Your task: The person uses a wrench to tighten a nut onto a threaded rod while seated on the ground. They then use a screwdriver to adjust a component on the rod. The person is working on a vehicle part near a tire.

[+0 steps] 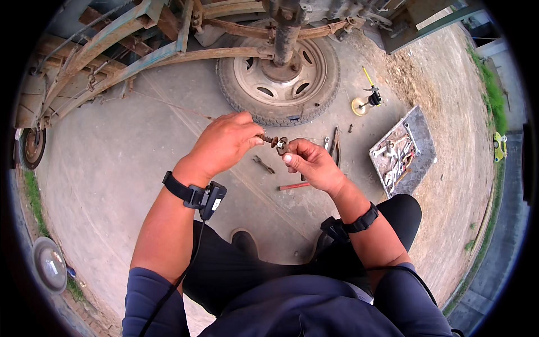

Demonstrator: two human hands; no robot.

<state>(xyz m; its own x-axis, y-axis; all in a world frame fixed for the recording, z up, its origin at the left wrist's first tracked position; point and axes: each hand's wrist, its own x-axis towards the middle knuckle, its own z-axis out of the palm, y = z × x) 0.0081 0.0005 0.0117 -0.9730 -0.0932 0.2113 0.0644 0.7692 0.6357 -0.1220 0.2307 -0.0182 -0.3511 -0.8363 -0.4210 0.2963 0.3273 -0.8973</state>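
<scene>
My left hand (227, 140) is closed round a rusty rod-like part (266, 138) that looks ridged like a thread or spring. A thin rod or cable (185, 110) runs from the vehicle's underside toward this hand, but my fingers hide whether the two are one piece. At the ridged part's right end sits a rusty ring-shaped piece (282, 147) with a bright spot in it. The thumb and fingers of my right hand (315, 164) pinch this ring piece. Both hands are raised above the concrete floor, in front of a wheel lying flat (247, 104).
An axle post (284, 45) rises from the wheel under a rusty frame (123, 42). Pliers (336, 147), smaller pliers (264, 164), and a red-handled tool (293, 186) lie on the floor. An oil can (360, 106) and a metal tray (425, 147) of tools stand right.
</scene>
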